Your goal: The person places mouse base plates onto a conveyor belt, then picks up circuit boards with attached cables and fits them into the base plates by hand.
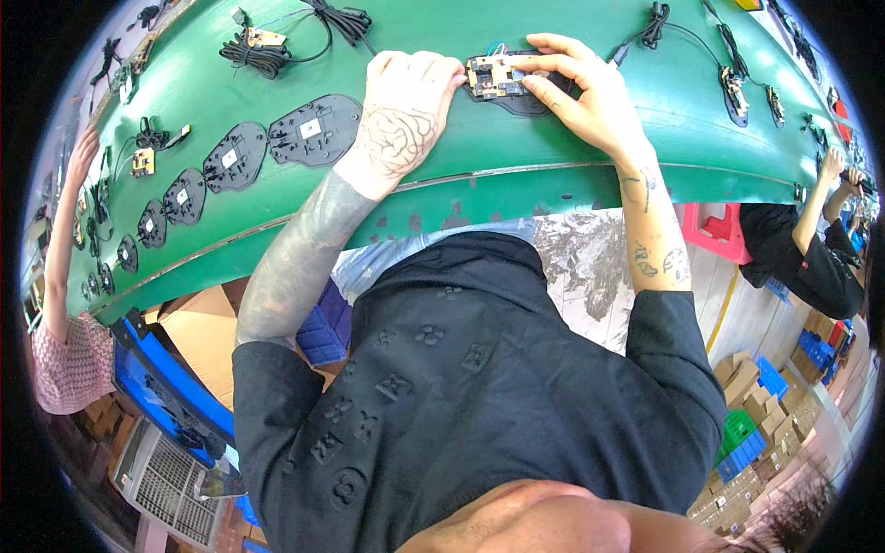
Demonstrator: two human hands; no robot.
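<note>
The bench [516,152] is smooth, with a soft gloss. On it, the board [496,83] looks rough with small parts, the plate [522,107] matt plastic, the cable [256,61] glossier plastic. Below it, the box [198,336] is matt cardboard, the crate [323,332] smooth plastic, the shirt [516,369] matt, embossed cloth.

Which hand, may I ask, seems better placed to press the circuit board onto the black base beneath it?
Probably the right hand: its fingers reach over the right side of the circuit board, above the black base. The left hand has its fingertips only at the board's left edge.
</note>
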